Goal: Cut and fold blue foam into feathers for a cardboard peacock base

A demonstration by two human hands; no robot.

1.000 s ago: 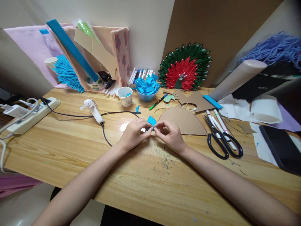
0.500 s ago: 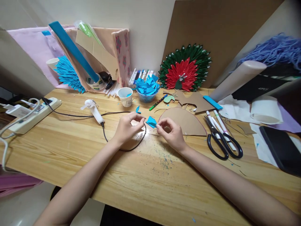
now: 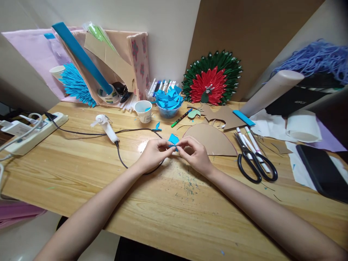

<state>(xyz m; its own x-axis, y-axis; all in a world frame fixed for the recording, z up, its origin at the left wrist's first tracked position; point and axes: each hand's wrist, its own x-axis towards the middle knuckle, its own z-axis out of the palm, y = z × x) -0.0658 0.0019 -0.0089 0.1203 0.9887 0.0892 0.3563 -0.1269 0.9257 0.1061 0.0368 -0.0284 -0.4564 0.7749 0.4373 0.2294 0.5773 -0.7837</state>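
Observation:
Between my fingertips, a small piece of blue crepe paper (image 3: 173,139) is pinched above the table. My left hand (image 3: 156,152) grips its lower left edge with thumb and index finger. From the other side my right hand (image 3: 195,154) pinches the same piece, its fingertips almost meeting the left ones. A folded blue paper scrap (image 3: 157,127) lies just beyond my left hand. Past my right hand lies a cardboard half-disc (image 3: 213,139). A clear bowl (image 3: 169,111) heaped with cut blue pieces and a paper cup (image 3: 143,111) stand behind.
A white glue gun (image 3: 108,129) stands at left, its cord running behind and under my left hand. Black scissors (image 3: 251,159) lie across markers at right, near a phone (image 3: 320,172). A red and green peacock craft (image 3: 210,81) leans at the back; a power strip (image 3: 40,132) sits far left.
My left hand has moved right and taken hold of the blue paper that my right hand alone was holding. The view has shifted slightly.

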